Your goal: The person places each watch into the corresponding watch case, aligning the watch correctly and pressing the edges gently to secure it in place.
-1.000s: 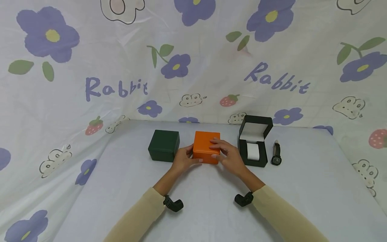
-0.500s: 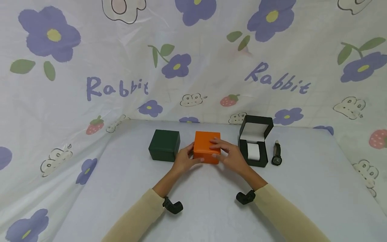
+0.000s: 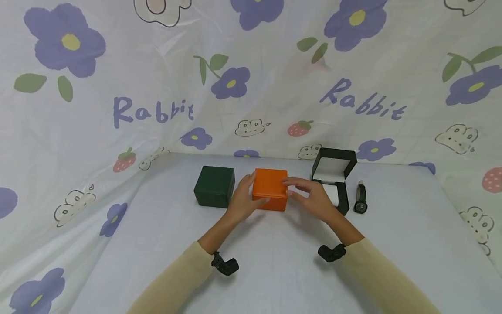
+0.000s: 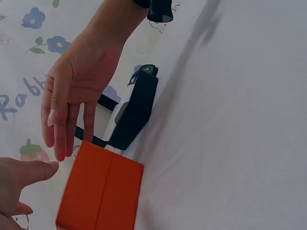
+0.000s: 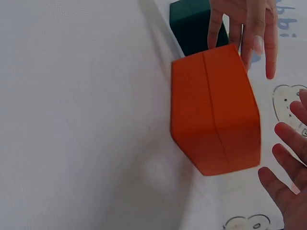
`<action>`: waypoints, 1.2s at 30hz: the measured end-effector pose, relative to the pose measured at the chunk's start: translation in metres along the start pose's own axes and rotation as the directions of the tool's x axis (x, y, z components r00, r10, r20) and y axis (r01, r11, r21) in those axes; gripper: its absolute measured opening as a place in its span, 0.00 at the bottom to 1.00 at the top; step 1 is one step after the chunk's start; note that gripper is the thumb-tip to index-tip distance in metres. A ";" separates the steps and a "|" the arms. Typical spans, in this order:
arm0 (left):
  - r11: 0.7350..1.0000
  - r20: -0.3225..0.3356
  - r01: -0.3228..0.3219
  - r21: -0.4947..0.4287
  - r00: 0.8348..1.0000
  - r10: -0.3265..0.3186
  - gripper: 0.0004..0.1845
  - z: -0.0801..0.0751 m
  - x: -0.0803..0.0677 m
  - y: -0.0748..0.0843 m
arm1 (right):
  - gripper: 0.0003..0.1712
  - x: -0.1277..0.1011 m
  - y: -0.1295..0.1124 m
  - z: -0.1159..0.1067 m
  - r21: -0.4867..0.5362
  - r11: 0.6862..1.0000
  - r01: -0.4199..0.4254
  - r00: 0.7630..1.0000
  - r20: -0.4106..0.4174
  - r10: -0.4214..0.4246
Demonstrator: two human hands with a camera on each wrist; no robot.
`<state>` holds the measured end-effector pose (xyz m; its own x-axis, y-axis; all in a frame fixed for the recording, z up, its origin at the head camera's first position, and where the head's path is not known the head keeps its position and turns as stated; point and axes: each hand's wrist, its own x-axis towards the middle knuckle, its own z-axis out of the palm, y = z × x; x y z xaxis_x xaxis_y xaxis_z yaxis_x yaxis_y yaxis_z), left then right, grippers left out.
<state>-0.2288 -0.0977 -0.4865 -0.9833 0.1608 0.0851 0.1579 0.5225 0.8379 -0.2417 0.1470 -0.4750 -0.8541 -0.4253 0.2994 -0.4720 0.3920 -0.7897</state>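
An orange box [image 3: 270, 179] with its lid down stands on the table between both hands. My left hand [image 3: 241, 203] is at its left side, fingers extended along the upper left edge and thumb in front. Those fingers look straight and loose in the right wrist view, close by the box [image 5: 211, 100]. On the other side, my right hand [image 3: 317, 199] has spread fingers near the right edge. A gap shows between its fingertips [image 5: 268, 175] and the box in the right wrist view.
Left of the orange box sits a closed green box [image 3: 214, 185]. A black watch box [image 3: 339, 153] with raised lid and white cushion stands at right, partly behind the right hand. Beside it lies a black wristwatch [image 3: 361, 198]. A flower-printed cloth [image 3: 274, 87] hangs behind.
Both hands have loosened from the orange box. The right hand has drawn away to the right, now overlapping the black watch box. The left fingers have lifted toward the top edge. The box stays put.
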 end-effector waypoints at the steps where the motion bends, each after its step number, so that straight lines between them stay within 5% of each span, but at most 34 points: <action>1: 1.000 0.003 -0.004 0.006 1.000 0.004 0.49 0.000 0.001 0.002 | 0.18 -0.002 -0.001 -0.004 -0.002 1.000 -0.009 1.000 -0.003 0.009; 14: 0.975 0.039 -0.221 -0.012 0.974 0.221 0.41 0.011 0.009 0.033 | 0.15 -0.033 -0.016 -0.057 -0.085 0.994 -0.065 0.992 -0.111 0.056; 24: 0.951 0.058 -0.309 0.016 0.950 0.307 0.39 0.028 0.014 0.049 | 0.14 -0.055 -0.024 -0.088 -0.136 0.982 -0.130 0.969 -0.228 0.096; 36: 0.925 0.121 -0.375 0.060 0.923 0.366 0.41 0.048 0.020 0.052 | 0.15 -0.073 -0.015 -0.110 -0.074 0.981 -0.182 0.943 -0.296 0.153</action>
<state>-0.2359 -0.0269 -0.4674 -0.8386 0.4408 0.3200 0.5201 0.4735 0.7108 -0.1963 0.2623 -0.4261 -0.9420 -0.0999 0.3203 -0.3237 0.5217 -0.7893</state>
